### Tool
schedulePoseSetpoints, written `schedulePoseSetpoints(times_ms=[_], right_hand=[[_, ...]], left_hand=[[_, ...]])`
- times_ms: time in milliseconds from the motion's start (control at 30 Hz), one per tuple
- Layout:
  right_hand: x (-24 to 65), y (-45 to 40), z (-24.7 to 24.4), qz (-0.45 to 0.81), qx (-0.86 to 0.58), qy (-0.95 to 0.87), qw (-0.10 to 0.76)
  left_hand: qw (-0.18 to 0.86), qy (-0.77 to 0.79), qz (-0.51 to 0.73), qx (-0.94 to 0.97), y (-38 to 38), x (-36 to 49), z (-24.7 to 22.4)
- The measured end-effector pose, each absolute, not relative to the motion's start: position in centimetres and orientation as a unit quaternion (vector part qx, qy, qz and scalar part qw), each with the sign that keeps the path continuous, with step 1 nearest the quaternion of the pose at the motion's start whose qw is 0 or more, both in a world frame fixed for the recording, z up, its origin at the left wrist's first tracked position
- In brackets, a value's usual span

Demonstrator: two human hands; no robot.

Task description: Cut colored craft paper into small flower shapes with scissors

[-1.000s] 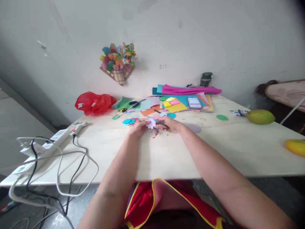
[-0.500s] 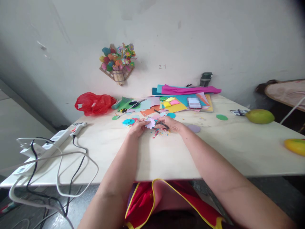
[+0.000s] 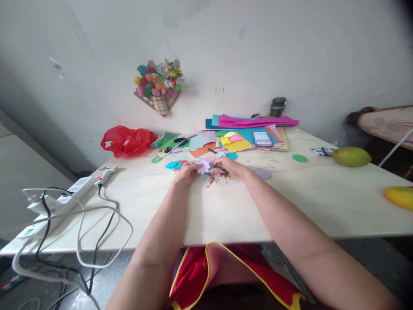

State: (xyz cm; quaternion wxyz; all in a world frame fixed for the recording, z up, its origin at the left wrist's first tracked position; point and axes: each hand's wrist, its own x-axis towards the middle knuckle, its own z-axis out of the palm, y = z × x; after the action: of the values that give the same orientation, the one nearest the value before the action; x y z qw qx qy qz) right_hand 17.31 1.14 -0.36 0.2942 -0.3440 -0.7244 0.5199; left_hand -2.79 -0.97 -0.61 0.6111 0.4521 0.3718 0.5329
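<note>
A pale lilac paper flower [image 3: 204,166] with a scalloped edge is pinched in my left hand [image 3: 189,172]. My right hand [image 3: 232,168] is closed round the dark handles of a pair of scissors [image 3: 221,170], whose blades point at the flower's right side and are partly hidden. Small coloured paper scraps [image 3: 215,180] lie on the table just below both hands. A blue scalloped paper piece [image 3: 174,165] rests left of my left hand. To the right of my right hand lies a lilac paper circle [image 3: 262,173].
Coloured paper sheets [image 3: 241,140] and a second pair of scissors [image 3: 182,141] lie at the back. A red plastic bag [image 3: 129,141] sits back left, above a power strip [image 3: 61,206] with loose cables. Mangoes [image 3: 351,156] are at the right. A green circle [image 3: 300,158] lies near them.
The lilac flower has turned slightly in my left hand beside the scissors. Both arms stay nearly in place, and the view has shifted very slightly.
</note>
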Motion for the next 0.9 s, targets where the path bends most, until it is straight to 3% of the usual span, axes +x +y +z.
schedulePoseSetpoints(times_ms=[133,267,400,600,767,900], right_hand=[[17.0,1.4,-0.5,0.474,-0.399,-0.716,0.323],[17.0,1.5,-0.1,0.323,-0.467,-0.749,0.341],[17.4,1.0,0.6,0.175,-0.507,-0.795,0.283],[17.4,-0.1,1.2,0.066,-0.53,-0.82,0.208],[17.2,-0.2,1.2,0.022,-0.544,-0.819,0.179],[17.2,0.2,1.1,0.074,-0.525,-0.828,0.181]], left_hand=[[0.606,0.379,0.545,0.438,-0.7,-2.9,-0.8],[0.596,0.387,0.548,0.442,-0.5,-3.0,-1.0],[0.589,0.397,0.548,0.441,-0.5,-3.0,-0.9],[0.597,0.388,0.538,0.452,-0.7,-2.8,-0.7],[0.601,0.383,0.523,0.467,-0.7,-2.6,-0.6],[0.6,0.378,0.525,0.471,-0.6,-2.5,-0.7]])
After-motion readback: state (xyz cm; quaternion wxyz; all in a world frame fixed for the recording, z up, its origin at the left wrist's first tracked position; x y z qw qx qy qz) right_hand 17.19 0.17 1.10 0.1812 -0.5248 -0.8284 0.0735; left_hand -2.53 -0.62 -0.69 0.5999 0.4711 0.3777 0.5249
